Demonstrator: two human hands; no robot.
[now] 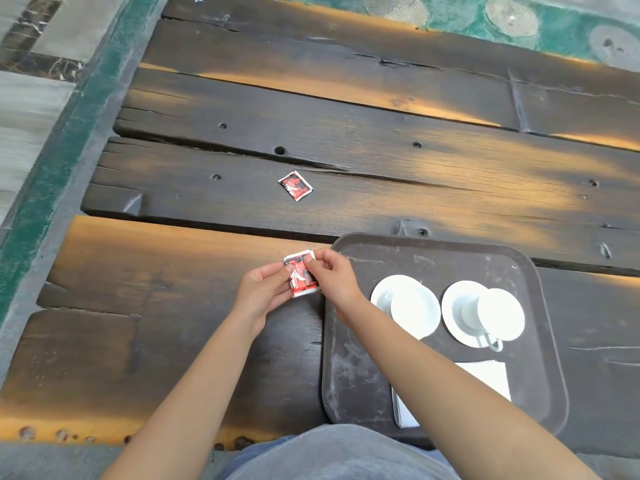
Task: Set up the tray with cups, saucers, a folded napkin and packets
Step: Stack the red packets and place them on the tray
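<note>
Dark, cracked plank table (346,140), worn orange in patches, fills my frame; green and grey tiled floor (52,150) at the upper left. Lower right: one scuffed dark rounded-square tray (353,368) carrying two white glazed saucers (381,289), two white cups (415,311) tipped sideways, one folded white napkin (488,375). Two red foil packets: one (295,185) loose at centre, one (302,276) pinched between left hand (258,294) and right hand (332,277), just left of the tray.
</note>
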